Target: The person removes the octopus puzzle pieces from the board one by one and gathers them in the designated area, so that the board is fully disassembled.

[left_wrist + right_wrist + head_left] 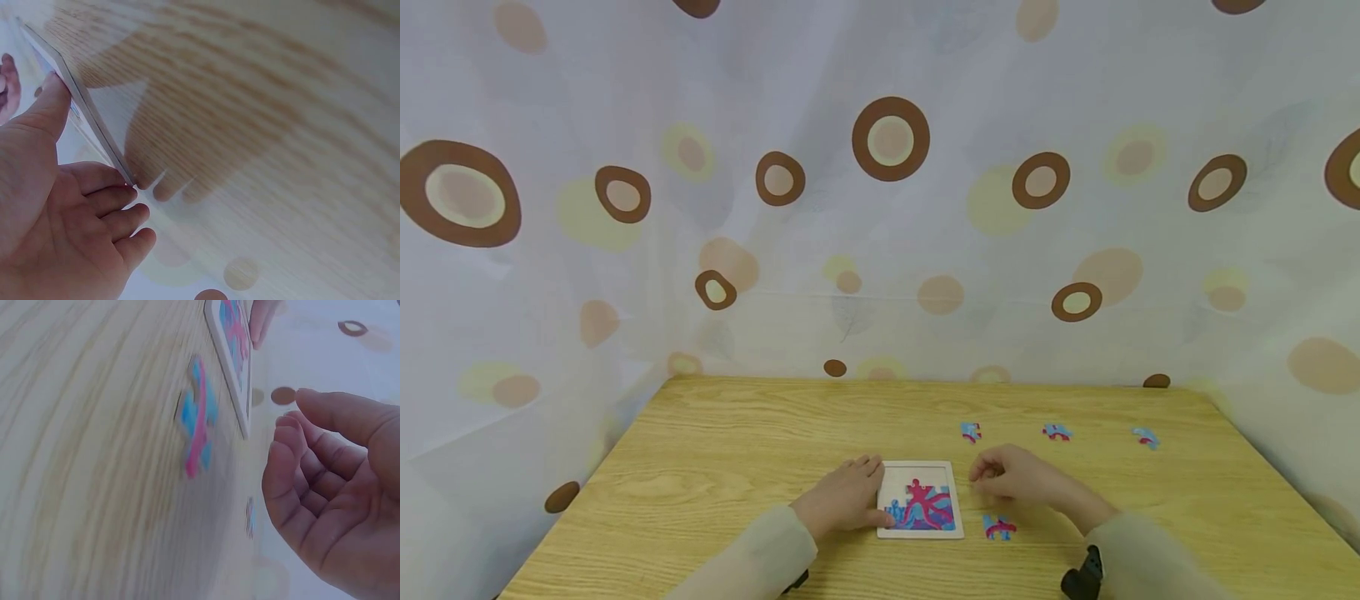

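A white-framed puzzle tray [921, 536] lies on the wooden table, partly filled with a pink and blue picture; its upper left shows bare white. My left hand [846, 496] rests along the tray's left side, thumb on the lower-left part and fingers extended near the upper-left corner. The left wrist view shows that thumb [55, 103] over the rim. To the right of the tray, my right hand [1018, 477] hovers with loosely bent fingers and nothing between them. Just below it lies a loose puzzle piece [999, 527], blue with a pink band.
Behind the right hand, three more pieces lie spread across the table: a left one [971, 432], a middle one [1057, 432] and a right one [1146, 437]. A patterned curtain [891, 250] with brown circles stands behind the table [737, 450] and on both sides.
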`<state>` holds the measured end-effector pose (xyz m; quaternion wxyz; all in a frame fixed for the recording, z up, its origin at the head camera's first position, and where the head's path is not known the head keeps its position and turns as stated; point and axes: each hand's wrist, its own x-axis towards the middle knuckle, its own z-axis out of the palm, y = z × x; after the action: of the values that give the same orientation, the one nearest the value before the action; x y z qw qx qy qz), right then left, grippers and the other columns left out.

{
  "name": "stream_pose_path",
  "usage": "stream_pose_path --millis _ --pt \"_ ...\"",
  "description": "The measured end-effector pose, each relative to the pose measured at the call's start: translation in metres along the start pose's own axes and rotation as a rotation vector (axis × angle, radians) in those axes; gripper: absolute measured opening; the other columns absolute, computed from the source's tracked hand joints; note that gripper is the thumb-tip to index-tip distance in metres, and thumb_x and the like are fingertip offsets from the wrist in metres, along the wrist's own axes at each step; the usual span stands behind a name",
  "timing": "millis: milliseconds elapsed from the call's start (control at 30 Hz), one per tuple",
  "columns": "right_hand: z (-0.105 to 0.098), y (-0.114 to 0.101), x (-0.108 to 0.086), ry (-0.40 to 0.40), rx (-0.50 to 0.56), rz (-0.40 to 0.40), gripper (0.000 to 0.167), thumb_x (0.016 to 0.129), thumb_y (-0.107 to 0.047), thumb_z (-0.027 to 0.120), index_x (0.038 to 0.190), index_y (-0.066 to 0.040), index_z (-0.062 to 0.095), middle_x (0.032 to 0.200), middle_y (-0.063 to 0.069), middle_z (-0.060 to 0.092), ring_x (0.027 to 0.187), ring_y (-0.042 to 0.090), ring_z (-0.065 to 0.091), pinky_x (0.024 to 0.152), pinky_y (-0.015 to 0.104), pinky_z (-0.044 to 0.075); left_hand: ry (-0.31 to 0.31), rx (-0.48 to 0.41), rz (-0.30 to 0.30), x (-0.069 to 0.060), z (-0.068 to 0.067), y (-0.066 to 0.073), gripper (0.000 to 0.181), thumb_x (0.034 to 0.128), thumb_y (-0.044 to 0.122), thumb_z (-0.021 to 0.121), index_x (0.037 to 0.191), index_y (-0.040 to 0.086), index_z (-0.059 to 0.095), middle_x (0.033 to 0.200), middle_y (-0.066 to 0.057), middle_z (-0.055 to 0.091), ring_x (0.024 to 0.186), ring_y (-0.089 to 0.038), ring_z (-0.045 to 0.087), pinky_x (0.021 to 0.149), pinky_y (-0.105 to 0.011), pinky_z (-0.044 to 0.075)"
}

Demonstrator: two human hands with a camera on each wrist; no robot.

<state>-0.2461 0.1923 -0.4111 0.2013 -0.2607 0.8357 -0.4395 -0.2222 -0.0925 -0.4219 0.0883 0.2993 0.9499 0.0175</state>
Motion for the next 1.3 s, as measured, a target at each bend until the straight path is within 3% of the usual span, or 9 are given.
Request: stream_pose_path --millis 333,500,967,1300 --pt "0.027 -0.013 0.029 0.022 -0.108 -0.074 0.010 0.088 -0.006 0.060 0.097 0.000 0.062 0.078 0.001 0.055 0.063 0.014 0.048 0.052 0.024 0.043 -0.004 -0.026 -0.018 -0.002 -0.004 0.004 0.079 0.0844 0.052 0.057 0.139 -0.001 0.038 0.142 -0.013 0.037 0.131 -0.026 0.032 0.106 -0.036 0.027" --pt "0.038 -0.017 0.038 0.026 -0.087 -0.066 0.012 0.086 -0.006 0.064 0.097 -0.002 0.062 0.078 0.002 0.055 0.065 0.016 0.049 0.052 0.023 0.044 0.002 -0.019 -0.013 -0.001 -0.005 0.004 0.079 0.0845 0.052 0.057 0.138 -0.002 0.038 0.142 -0.014 0.037 0.131 -0.027 0.032 0.106 -0.036 0.027" --pt "0.051 -0.021 0.045 0.032 -0.142 -0.082 0.015 0.083 -0.002 0.066 0.097 0.000 0.062 0.072 0.000 0.053 0.059 0.012 0.047 0.051 0.023 0.041 -0.007 -0.022 -0.013 -0.002 -0.005 0.003 0.078 0.0847 0.052 0.057 0.138 -0.002 0.039 0.142 -0.014 0.037 0.131 -0.027 0.032 0.106 -0.036 0.027" --pt "0.053 -0.018 0.049 0.028 -0.137 -0.008 0.020 0.082 -0.003 0.068 0.101 0.000 0.062 0.068 0.000 0.052 0.055 0.010 0.044 0.048 0.021 0.037 -0.005 -0.013 -0.012 0.000 -0.002 0.002 0.079 0.0846 0.053 0.056 0.138 -0.001 0.039 0.142 -0.013 0.036 0.131 -0.026 0.032 0.106 -0.036 0.028"
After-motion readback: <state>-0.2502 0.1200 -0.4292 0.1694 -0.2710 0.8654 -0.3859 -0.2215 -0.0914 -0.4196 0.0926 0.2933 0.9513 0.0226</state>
